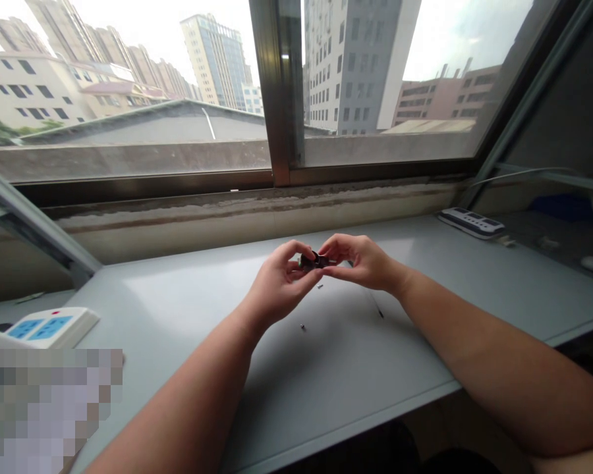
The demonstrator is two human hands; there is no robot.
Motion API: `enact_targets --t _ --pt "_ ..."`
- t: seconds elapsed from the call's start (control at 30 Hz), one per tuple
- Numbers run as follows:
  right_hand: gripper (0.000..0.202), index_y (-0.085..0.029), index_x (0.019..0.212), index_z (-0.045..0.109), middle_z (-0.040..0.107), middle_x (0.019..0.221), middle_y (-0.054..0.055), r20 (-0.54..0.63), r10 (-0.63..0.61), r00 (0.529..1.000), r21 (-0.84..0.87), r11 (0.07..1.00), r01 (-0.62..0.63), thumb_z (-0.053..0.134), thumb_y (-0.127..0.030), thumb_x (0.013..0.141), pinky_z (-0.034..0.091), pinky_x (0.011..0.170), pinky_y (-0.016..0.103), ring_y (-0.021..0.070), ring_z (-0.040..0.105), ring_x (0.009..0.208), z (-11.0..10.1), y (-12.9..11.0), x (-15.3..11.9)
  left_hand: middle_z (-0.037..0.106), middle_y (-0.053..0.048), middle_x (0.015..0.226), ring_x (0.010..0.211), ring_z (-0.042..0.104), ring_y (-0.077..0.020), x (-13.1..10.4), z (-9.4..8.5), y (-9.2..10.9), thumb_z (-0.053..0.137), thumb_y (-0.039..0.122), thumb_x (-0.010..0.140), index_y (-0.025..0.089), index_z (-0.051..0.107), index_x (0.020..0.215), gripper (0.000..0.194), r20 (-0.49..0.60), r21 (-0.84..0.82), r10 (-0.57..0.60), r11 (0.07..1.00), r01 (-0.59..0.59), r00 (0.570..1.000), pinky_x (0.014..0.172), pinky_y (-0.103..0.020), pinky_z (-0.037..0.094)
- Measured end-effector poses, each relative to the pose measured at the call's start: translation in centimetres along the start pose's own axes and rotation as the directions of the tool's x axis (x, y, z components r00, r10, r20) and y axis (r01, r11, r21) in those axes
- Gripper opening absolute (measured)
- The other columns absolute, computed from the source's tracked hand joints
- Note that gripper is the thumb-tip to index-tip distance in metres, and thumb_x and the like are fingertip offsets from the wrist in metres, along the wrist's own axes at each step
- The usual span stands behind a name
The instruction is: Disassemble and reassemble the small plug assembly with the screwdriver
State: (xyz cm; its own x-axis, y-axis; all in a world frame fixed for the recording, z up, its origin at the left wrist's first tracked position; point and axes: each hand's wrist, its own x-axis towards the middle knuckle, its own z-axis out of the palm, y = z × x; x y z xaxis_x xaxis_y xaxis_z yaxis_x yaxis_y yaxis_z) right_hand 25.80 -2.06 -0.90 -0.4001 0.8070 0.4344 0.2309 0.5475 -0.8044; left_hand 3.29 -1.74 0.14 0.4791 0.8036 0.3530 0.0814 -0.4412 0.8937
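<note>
Above the middle of the grey table (178, 322), both hands hold a small dark object (312, 262), too small and too covered by fingers to name. My left hand (282, 280) is closed around its left side, thumb and fingertips on it. From the right, my right hand (358, 260) pinches its other end between thumb and fingers. Under the hands lies a small screw (319, 286), and a second screw (302, 327) rests nearer to me. A thin rod with a dark tip (380, 313), perhaps a screwdriver, lies below my right hand, its other end hidden.
A white power strip with blue sockets (54, 327) sits at the left edge. Another white and black power strip (471, 222) lies at the back right, with a cable (524, 172) behind it. The window sill (202, 224) borders the table's far side; metal frame posts (34, 217) rise at both sides.
</note>
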Motion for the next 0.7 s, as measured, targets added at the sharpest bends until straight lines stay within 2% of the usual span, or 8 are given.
enact_targets --t 0.1,0.2,0.3,0.43,0.6,0.7 --pt "0.035 -0.017 0.11 0.067 0.076 0.103 0.008 -0.01 0.014 1.0 -0.029 0.999 -0.014 0.083 -0.032 0.083 0.061 0.089 0.036 0.0192 0.074 0.092 0.0 0.2 0.1 0.073 -0.01 0.114 0.085 0.075 -0.0201 0.0 -0.2 0.1 0.077 0.038 0.087 0.022 0.055 0.124 0.046 -0.004 -0.044 -0.137 0.99 0.137 0.991 0.072 -0.031 0.058" --pt "0.028 -0.018 0.106 0.067 0.075 0.102 0.007 0.046 0.063 0.997 -0.017 0.998 -0.062 0.081 -0.029 0.084 0.06 0.09 0.037 0.0194 0.073 0.093 0.1 0.4 0.1 0.077 -0.012 0.108 0.083 0.075 -0.0219 0.1 -0.4 0.0 0.075 0.036 0.088 0.018 0.065 0.118 0.037 0.008 0.043 -0.199 0.979 0.199 0.98 0.075 -0.035 0.057" --pt "0.026 -0.019 0.107 0.062 0.075 0.093 0.004 0.119 0.132 0.984 0.102 0.984 -0.144 0.077 -0.029 0.088 0.059 0.085 0.034 0.0169 0.072 0.088 0.5 0.6 0.1 0.08 -0.011 0.1 0.087 0.076 -0.0245 0.2 -0.6 -0.2 0.075 0.035 0.087 0.016 0.073 0.107 0.028 0.027 0.111 -0.195 0.975 0.191 0.98 0.08 -0.036 0.057" --pt "0.028 -0.018 0.104 0.06 0.074 0.083 0.003 0.141 0.195 0.971 0.213 0.951 -0.222 0.076 -0.036 0.09 0.059 0.077 0.031 0.0148 0.071 0.078 0.7 1.0 0.2 0.081 -0.012 0.101 0.092 0.078 -0.0269 0.2 -0.7 -0.2 0.078 0.036 0.084 0.015 0.075 0.109 0.033 0.055 0.071 -0.196 0.979 0.192 0.979 0.081 -0.037 0.057" --pt "0.03 -0.016 0.098 0.06 0.072 0.078 0.002 0.122 0.178 0.976 0.231 0.952 -0.203 0.08 -0.037 0.087 0.056 0.071 0.028 0.0127 0.068 0.072 0.2 1.1 0.3 0.081 -0.014 0.1 0.091 0.078 -0.0276 0.2 -0.7 -0.2 0.083 0.031 0.079 0.014 0.074 0.115 0.041 0.071 -0.007 -0.23 0.973 0.231 0.971 0.079 -0.037 0.059" --pt "0.032 -0.016 0.095 0.061 0.071 0.077 0.002 0.111 0.138 0.984 0.254 0.953 -0.163 0.082 -0.038 0.086 0.056 0.071 0.029 0.0127 0.068 0.073 0.0 0.8 0.4 0.081 -0.014 0.099 0.093 0.078 -0.0276 0.2 -0.7 0.0 0.086 0.028 0.076 0.014 0.074 0.114 0.042 0.09 -0.096 -0.207 0.972 0.216 0.974 0.082 -0.038 0.06"
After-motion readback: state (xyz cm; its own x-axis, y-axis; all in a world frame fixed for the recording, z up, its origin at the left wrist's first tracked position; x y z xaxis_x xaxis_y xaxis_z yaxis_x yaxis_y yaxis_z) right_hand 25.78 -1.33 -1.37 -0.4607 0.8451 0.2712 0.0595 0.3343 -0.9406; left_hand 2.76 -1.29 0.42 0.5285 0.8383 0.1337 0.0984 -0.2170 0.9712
